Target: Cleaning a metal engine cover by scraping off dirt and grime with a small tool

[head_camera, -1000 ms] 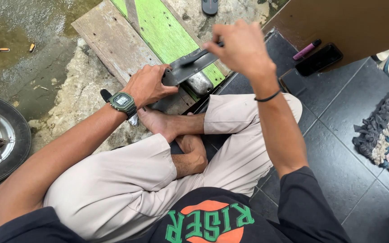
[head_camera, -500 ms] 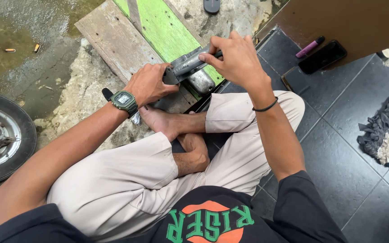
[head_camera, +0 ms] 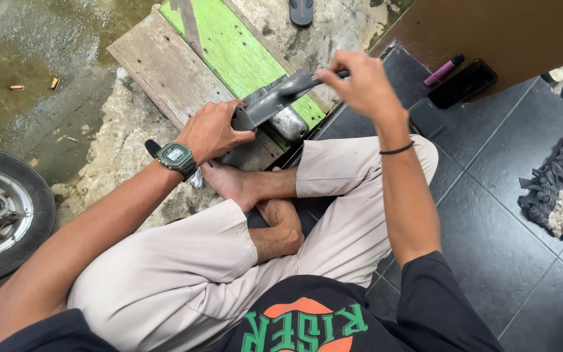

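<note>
Blade (head_camera: pixel 275 99) first: the broad grey metal piece, with its darker grip end, now slants from lower left up to upper right, pitched a little steeper than half a second ago, and your right hand (head_camera: pixel 358 83) has lifted the grip end higher and farther right than it was then. A second ago that hand was high as well, then it dipped, and now it is up again, so I judge you to be in the middle of a back-and-forth stroke and not setting the piece down. Your right hand is clenched around the grip end, fingers wrapped under it. Your left hand (head_camera: pixel 213 130), the one with the dark green wristwatch (head_camera: pixel 176 156), is pressed down over the lower end of the blade, fingers curled on top, and has hardly shifted between the pictures. Under the blade sits a dull rounded grey block (head_camera: pixel 288 124), resting on the weathered wooden board (head_camera: pixel 164 65) beside the green-painted plank (head_camera: pixel 236 49); whether blade and block are touching just now I cannot tell, as the blade hides the join. You sit cross-legged on the dark tiled floor (head_camera: pixel 490 228), bare feet tucked just below the board's near edge. A small wheel (head_camera: pixel 1 215) lies at your left, well apart, and a dark phone (head_camera: pixel 462 83) with a purple pen-shaped thing (head_camera: pixel 443 70) lies beyond your right arm.
</note>
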